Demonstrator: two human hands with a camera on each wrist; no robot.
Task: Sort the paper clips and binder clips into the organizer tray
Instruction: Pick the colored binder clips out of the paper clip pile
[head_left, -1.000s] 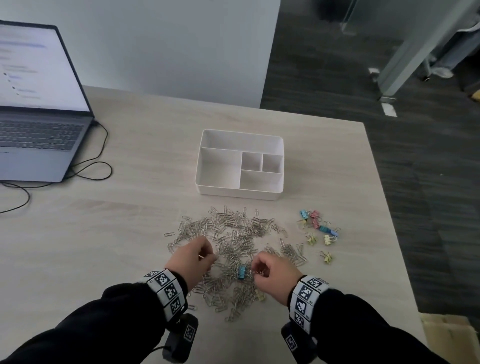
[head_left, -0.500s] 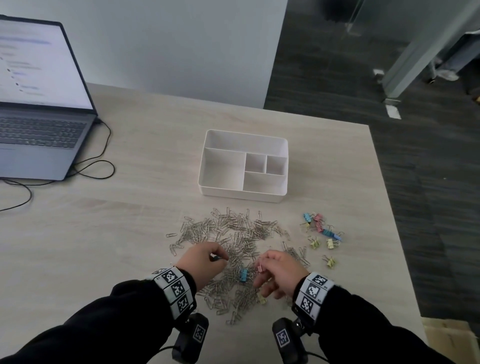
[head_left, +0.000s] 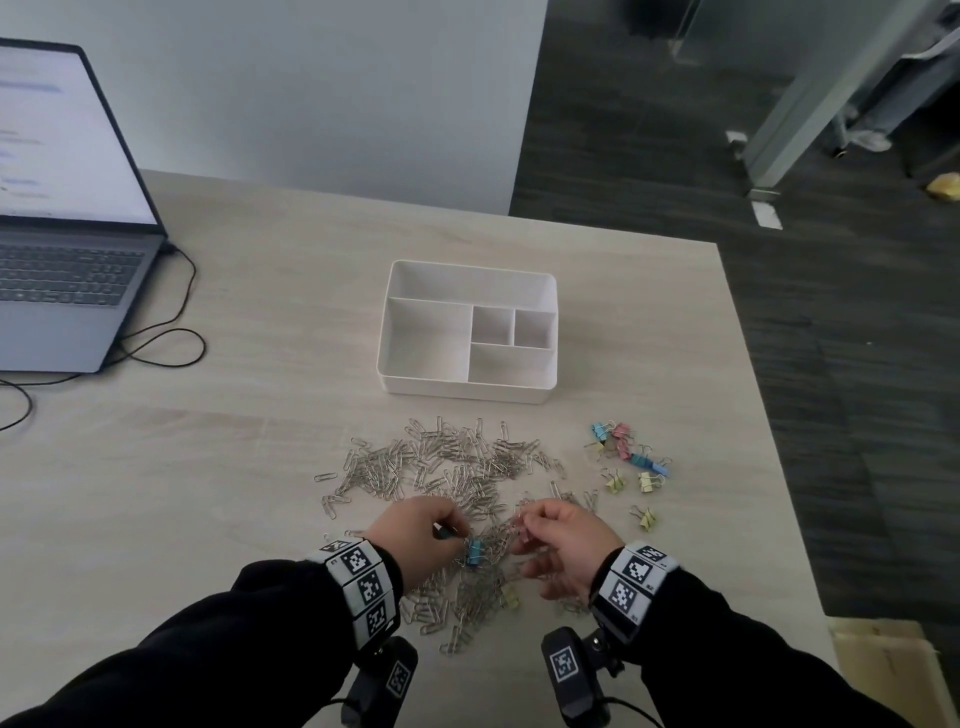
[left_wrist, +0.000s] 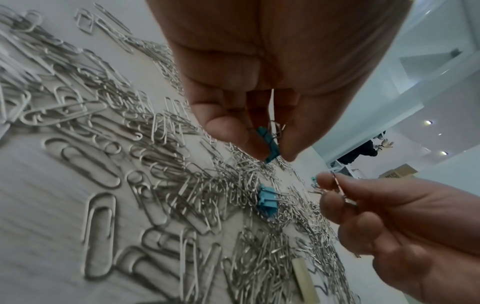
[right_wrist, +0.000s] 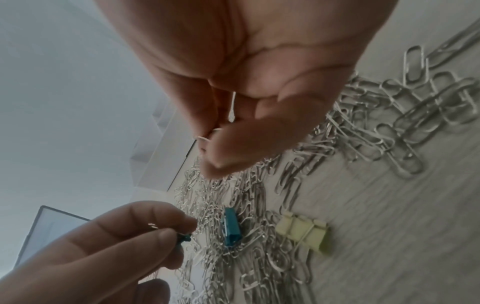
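Observation:
A heap of silver paper clips lies on the table in front of the white organizer tray, whose compartments look bare. My left hand hovers over the heap's near side and pinches a teal binder clip between thumb and fingertip. My right hand pinches a thin silver clip, apparently a paper clip, beside it. Between the hands a blue binder clip lies on the heap. A yellow binder clip lies nearer me. Several coloured binder clips sit to the right.
An open laptop stands at the far left with a black cable looping over the table. The table's right edge drops to dark floor. A cardboard box sits low on the right.
Both hands have lifted slightly off the heap. The left now shows a teal binder clip in its pinch. The right has loosened from a fist into a pinch with its other fingers spread.

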